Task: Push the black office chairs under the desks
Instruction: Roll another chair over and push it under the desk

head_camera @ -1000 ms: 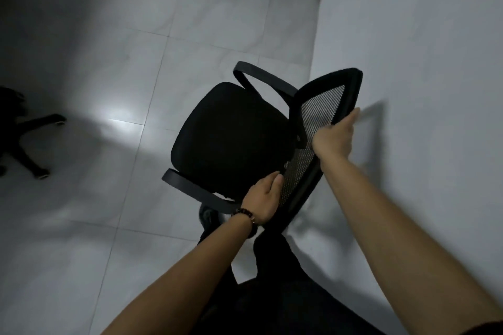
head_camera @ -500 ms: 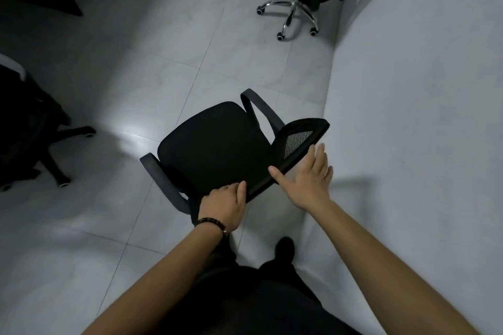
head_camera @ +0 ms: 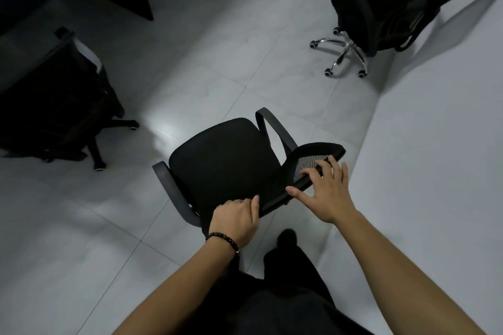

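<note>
Left hand (head_camera: 236, 221) fingers gripping black chair (head_camera: 226, 163) backrest edge, right hand (head_camera: 325, 193) splayed flat (released), wall (head_camera: 435, 158) close right

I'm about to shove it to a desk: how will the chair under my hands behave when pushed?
The chair will probably roll easily on the smooth tiled floor. Pushed from the top of the backrest, where the left hand and right hand sit, it may swivel or tilt.
</note>
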Demonstrator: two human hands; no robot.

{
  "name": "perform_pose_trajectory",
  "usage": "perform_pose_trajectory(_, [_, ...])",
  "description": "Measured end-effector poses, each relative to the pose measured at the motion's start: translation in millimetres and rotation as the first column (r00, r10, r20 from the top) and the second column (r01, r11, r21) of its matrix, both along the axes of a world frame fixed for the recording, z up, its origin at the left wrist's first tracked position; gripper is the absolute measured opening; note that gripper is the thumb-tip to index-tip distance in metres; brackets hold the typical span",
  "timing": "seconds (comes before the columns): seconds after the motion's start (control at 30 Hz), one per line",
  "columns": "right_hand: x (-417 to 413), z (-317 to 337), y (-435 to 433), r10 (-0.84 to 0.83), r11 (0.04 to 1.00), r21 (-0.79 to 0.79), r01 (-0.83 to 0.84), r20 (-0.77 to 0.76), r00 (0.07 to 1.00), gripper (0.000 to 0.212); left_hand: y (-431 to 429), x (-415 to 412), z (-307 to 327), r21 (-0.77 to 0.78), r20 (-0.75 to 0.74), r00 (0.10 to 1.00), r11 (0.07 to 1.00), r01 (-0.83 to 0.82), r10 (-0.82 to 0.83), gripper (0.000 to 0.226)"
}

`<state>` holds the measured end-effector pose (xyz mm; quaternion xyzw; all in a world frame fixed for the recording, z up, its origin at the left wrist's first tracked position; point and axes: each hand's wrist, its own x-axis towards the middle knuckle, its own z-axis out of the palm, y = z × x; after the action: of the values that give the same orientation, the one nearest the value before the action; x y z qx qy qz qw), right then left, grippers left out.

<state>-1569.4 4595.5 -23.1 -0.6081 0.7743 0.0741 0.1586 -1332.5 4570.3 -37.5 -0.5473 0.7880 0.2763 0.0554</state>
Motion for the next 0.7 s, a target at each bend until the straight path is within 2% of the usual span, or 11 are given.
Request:
perform_pose_trajectory(0.23, [-2.7, -5.4, -99.1, 0.088, 0.996, -0.021, -0.088, -0.021, 0.996, 0.088, -81.3, 5.3, -2.5, -0.093, 0.08, 0.995, 0.994, -0.058, 0.065, 0.056])
perform_pose_trajectory(0.4, [-9.5, -11.4, -201.2, 0.15, 0.986, -0.078, -0.145, 0.069, 0.986, 0.087, -180.5, 15.3, 0.1, -0.243, 0.168, 0.972, 0.962, -0.123, 0.166, 0.055])
perform_pose_trajectory(0.5, [-9.6, -18.6, -263.1, 0.221, 0.972, -0.108, -0.208, 0.127, 0.967, 0.083, -224.3, 16.7, -6.6, -0.309, 0.228, 0.904, 0.907, -0.285, 0.362, 0.056])
perform_pose_trajectory(0.6, [-9.9, -22.1, -320.4, 0.296, 0.953, -0.122, -0.279, 0.154, 0.943, 0.081, -251.5, 3.5, -10.3, -0.348, 0.249, 0.766, 0.793, -0.5, 0.593, 0.056])
perform_pose_trajectory(0.7, [-21.0, -23.6, -376.8, 0.375, 0.923, -0.148, -0.355, 0.145, 0.915, 0.081, -286.4, -10.5, -15.3, -0.308, 0.181, 0.725, 0.739, -0.599, 0.664, 0.053])
